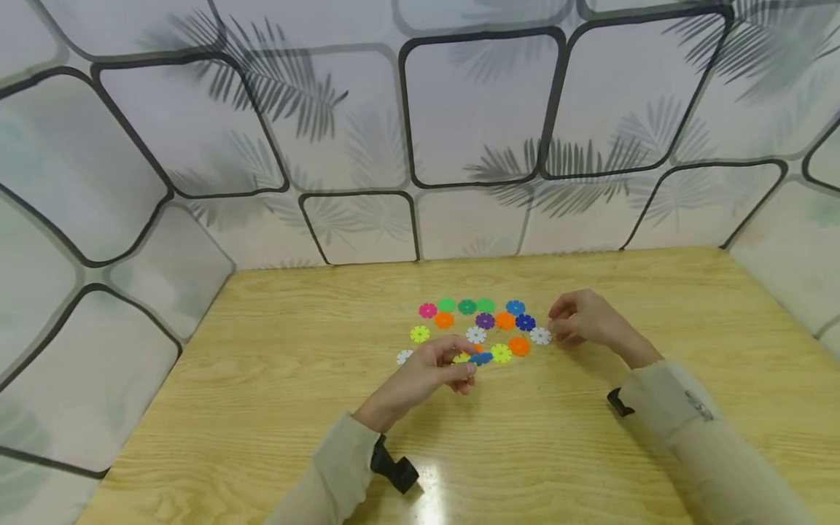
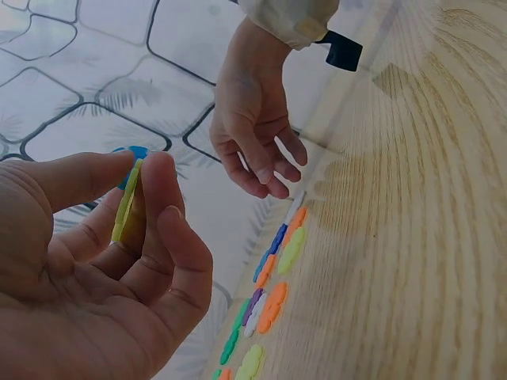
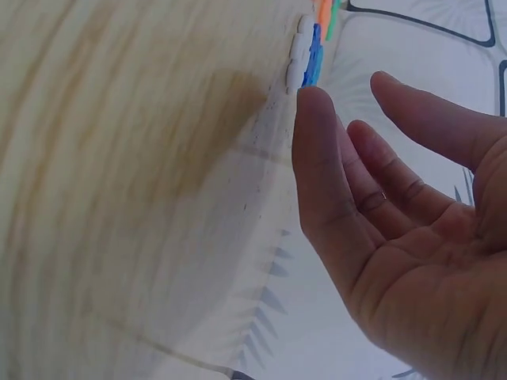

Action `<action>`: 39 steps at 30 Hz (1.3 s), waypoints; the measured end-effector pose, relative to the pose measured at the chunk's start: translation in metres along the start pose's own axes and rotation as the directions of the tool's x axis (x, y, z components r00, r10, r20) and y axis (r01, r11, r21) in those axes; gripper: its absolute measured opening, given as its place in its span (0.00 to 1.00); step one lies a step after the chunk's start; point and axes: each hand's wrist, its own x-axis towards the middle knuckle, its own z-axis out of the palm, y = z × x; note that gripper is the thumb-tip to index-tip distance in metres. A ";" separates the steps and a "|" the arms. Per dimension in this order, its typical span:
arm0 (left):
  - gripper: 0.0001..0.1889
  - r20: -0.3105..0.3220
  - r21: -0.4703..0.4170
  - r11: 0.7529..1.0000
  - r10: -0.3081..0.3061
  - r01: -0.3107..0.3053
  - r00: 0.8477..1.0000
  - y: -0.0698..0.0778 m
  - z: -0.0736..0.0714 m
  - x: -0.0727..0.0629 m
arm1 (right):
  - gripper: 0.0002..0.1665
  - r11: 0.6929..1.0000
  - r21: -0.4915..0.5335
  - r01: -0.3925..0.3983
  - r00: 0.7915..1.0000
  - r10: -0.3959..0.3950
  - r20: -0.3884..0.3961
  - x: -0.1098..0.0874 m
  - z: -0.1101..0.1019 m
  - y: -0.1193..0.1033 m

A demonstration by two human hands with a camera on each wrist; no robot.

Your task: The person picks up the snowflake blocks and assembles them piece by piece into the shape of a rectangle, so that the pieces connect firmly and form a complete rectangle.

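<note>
Above the wood-grain tabletop [image 1: 262,386], a blue plastic disc [image 1: 483,358] and a yellow plastic disc [image 2: 127,202] are being pinched by the left hand [image 1: 426,370], presumably for steadiness; beside a white disc [image 1: 540,335], the empty right hand [image 1: 590,321] is being held, fingers parted.

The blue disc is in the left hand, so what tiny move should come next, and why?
Maybe the right hand should pinch the white disc beside it. That hand looks empty and this disc lies nearest its fingers, while the left hand has the blue disc and a yellow disc in its grip.
</note>
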 end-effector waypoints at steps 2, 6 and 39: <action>0.11 -0.009 -0.001 1.000 -0.010 0.009 1.000 0.001 -0.001 0.000 | 0.14 1.000 -0.012 0.010 1.000 -0.010 0.002 0.002 0.000 0.001; 0.10 -0.028 0.004 1.000 -0.013 0.013 1.000 0.001 -0.004 -0.003 | 0.14 1.000 -0.009 0.025 0.999 -0.025 0.026 0.009 0.002 0.001; 0.11 -0.005 -0.013 1.000 -0.016 0.016 1.000 0.002 0.001 0.001 | 0.15 0.992 -0.124 0.025 1.000 -0.023 0.018 0.017 0.012 0.005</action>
